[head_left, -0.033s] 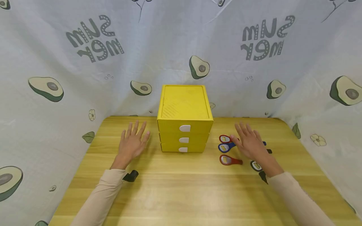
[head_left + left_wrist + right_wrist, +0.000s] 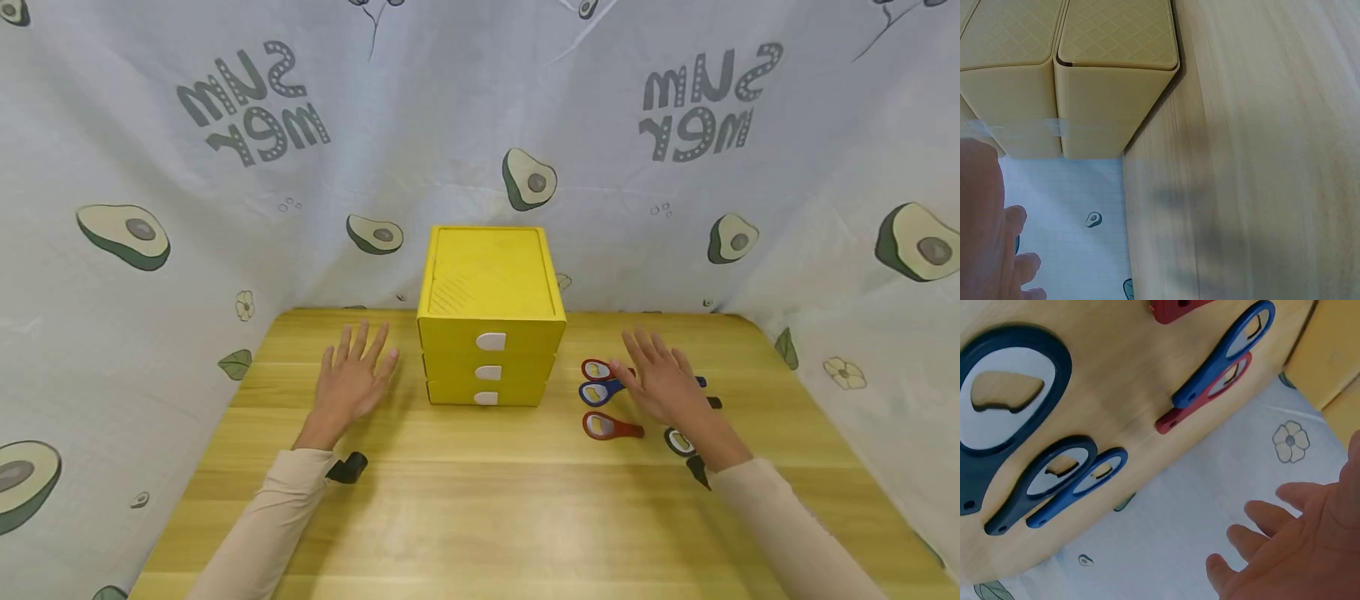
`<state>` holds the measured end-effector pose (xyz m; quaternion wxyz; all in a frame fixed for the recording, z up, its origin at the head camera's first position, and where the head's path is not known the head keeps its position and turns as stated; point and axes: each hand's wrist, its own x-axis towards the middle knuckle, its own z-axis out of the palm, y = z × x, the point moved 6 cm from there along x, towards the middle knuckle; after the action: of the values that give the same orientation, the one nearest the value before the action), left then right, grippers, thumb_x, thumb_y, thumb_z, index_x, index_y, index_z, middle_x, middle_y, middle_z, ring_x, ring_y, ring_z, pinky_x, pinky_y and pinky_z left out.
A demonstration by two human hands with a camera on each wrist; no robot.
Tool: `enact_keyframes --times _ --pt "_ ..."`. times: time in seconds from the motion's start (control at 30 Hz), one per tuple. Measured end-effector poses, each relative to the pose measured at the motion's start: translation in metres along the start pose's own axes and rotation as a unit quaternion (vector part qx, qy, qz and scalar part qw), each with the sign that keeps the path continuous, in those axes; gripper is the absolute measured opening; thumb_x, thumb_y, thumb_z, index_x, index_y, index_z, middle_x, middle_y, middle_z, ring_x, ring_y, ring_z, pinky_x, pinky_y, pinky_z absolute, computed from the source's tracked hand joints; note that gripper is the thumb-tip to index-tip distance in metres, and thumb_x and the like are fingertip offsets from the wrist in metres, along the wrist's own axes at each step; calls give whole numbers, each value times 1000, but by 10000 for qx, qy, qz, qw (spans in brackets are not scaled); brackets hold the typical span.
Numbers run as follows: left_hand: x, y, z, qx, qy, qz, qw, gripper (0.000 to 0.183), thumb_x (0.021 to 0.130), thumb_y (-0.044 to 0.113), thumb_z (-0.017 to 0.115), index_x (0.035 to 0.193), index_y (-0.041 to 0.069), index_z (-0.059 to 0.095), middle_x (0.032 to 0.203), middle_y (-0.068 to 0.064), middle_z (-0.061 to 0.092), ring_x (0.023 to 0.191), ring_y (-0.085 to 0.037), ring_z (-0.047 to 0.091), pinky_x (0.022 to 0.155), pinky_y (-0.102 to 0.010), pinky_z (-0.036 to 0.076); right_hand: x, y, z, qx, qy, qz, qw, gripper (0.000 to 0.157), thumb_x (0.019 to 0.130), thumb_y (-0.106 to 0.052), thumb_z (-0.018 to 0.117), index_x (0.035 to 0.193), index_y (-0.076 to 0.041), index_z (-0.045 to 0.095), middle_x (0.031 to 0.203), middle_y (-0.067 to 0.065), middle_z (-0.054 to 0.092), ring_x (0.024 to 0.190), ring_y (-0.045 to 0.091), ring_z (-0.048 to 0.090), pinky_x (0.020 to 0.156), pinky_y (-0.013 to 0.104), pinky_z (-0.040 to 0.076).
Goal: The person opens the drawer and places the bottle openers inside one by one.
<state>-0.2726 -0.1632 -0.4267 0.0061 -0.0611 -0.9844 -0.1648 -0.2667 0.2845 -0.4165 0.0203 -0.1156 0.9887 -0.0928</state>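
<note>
A yellow three-drawer box (image 2: pixel 487 279) with white pull tabs stands at the middle back of the table, its drawers closed. Left of it, my left hand (image 2: pixel 348 383) is held with spread fingers and nothing in it. My right hand (image 2: pixel 662 385), also empty and with fingers extended, is over a group of bottle openers. Beside its thumb lie a blue opener (image 2: pixel 597 403), a red opener (image 2: pixel 585 369) and a nearer red opener (image 2: pixel 628 430). The right wrist view also shows a large dark opener (image 2: pixel 972 481), a smaller dark one (image 2: pixel 1007 515) and another blue opener (image 2: pixel 1047 512).
The wooden table (image 2: pixel 480 517) has rounded back corners. A white curtain (image 2: pixel 450 108) printed with avocados hangs behind and at both sides. A small black object (image 2: pixel 348 468) shows by my left wrist.
</note>
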Motion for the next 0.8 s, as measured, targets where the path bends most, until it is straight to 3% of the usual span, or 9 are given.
enact_keyframes --times 0.37,0.57,0.8 --pt "-1 2 -9 -141 227 103 9996 67 106 58 18 162 21 19 168 -14 10 154 -41 3 119 -65 7 -2 -3 3 -72 62 -18 10000 72 108 -49 32 158 1 21 161 31 20 147 54 15 114 70 13" --pt "4 11 -22 -176 460 210 9986 68 105 60 13 163 24 15 169 -11 8 155 -38 3 120 -63 7 -8 -15 -4 -12 262 -232 9994 69 108 -44 37 158 2 22 160 31 22 146 53 22 110 69 27" --pt "9 25 -35 -275 725 400 9962 66 106 58 14 162 24 17 168 -12 12 155 -36 7 119 -64 8 -13 -28 -10 -20 348 -351 9988 73 107 -50 34 159 -1 20 161 29 22 146 51 23 110 69 28"
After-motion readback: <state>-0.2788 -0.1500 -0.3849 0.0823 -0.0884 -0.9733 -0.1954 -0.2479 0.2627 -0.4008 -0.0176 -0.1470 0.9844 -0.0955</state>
